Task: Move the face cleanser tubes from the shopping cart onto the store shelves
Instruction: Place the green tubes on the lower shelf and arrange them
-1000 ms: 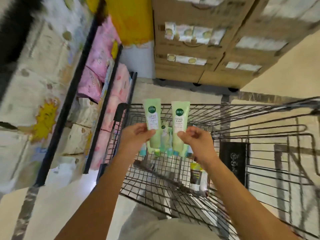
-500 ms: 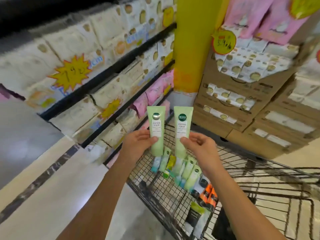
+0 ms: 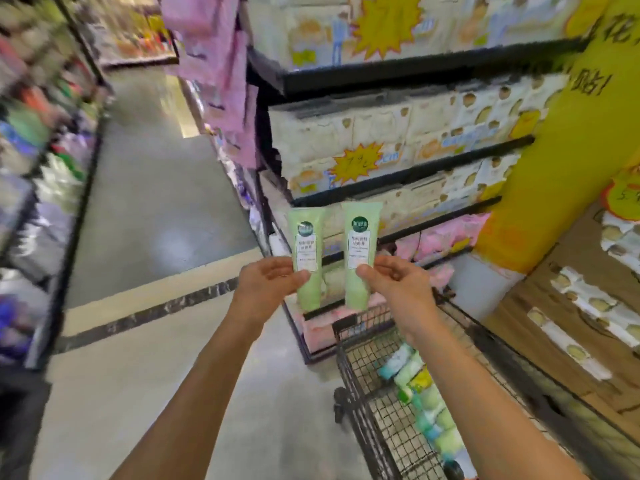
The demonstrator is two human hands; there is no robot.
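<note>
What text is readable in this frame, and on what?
"贴!": black characters on the yellow pillar; the character above is cut off.
"7.9", unsure: handwritten on the starburst tag on the shelf packs.
Left tube, right tube: label print too blurred to read.
Orange tag at the right edge: cut off, unreadable.

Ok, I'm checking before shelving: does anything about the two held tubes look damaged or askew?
Nothing stands out. The left hand and right hand hold the left tube and right tube upright, side by side, no visible dents or leaks. Other tubes lie in the cart.
</note>
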